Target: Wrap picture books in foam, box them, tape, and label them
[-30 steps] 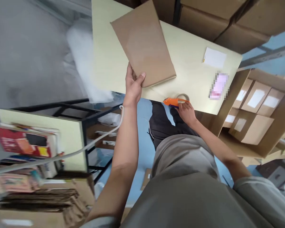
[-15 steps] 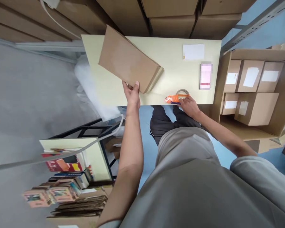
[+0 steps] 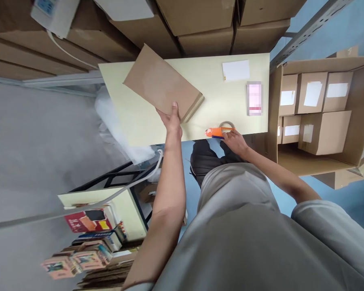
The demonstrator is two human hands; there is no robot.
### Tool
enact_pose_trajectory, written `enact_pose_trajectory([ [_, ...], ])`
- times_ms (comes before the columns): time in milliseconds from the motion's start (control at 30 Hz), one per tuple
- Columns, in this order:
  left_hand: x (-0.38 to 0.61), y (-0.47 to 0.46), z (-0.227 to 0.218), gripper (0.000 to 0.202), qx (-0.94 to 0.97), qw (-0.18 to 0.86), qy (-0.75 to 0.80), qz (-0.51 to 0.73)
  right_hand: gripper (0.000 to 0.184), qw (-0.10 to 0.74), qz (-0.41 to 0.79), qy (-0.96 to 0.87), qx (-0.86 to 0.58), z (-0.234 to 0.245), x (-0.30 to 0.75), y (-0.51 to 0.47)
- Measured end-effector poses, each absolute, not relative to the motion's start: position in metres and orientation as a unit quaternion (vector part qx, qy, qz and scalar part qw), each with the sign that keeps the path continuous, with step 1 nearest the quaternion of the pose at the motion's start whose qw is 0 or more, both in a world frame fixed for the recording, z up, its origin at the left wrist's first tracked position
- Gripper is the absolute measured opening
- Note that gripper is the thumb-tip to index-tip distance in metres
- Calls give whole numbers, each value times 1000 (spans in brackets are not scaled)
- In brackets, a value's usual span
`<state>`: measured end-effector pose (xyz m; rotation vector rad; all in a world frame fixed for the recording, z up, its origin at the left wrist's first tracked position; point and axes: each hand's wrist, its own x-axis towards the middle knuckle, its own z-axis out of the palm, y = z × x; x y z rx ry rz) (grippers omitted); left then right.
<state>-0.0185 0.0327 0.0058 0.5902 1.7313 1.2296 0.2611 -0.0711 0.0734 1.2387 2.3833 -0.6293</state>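
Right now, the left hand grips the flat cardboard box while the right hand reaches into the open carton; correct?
Not the open carton: the head view shows the right hand on the orange tool, at the tabletop's near edge. The rest is right.

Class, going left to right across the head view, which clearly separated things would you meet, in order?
Red rectangular printed item, flat brown cardboard box, orange plastic tool, pixelated pink rectangle, large open brown cardboard carton.

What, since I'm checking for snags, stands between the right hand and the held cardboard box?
Towards the cardboard box, held by the left hand, lie the orange tool at the right hand and the grey ring beside it. Nothing else visible stands there.
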Motion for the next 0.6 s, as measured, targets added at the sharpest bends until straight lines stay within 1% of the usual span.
enact_pose_trajectory([
  [100,-25,32,6,108,235,448,706,495,38,177,-232,840,458,72,280,-73],
  [167,-28,31,4,105,236,446,712,488,36,183,-228,823,487,71,303,-72],
  [267,-32,30,-2,102,254,443,714,479,35,181,-191,808,527,65,339,-53],
  [333,-34,29,-6,103,273,445,706,478,35,148,-147,826,523,55,351,-25],
  [400,-36,28,-10,104,286,452,696,480,38,112,-107,840,520,43,348,13],
  [600,-35,28,-6,113,300,454,691,476,44,74,-63,864,495,13,293,113],
])
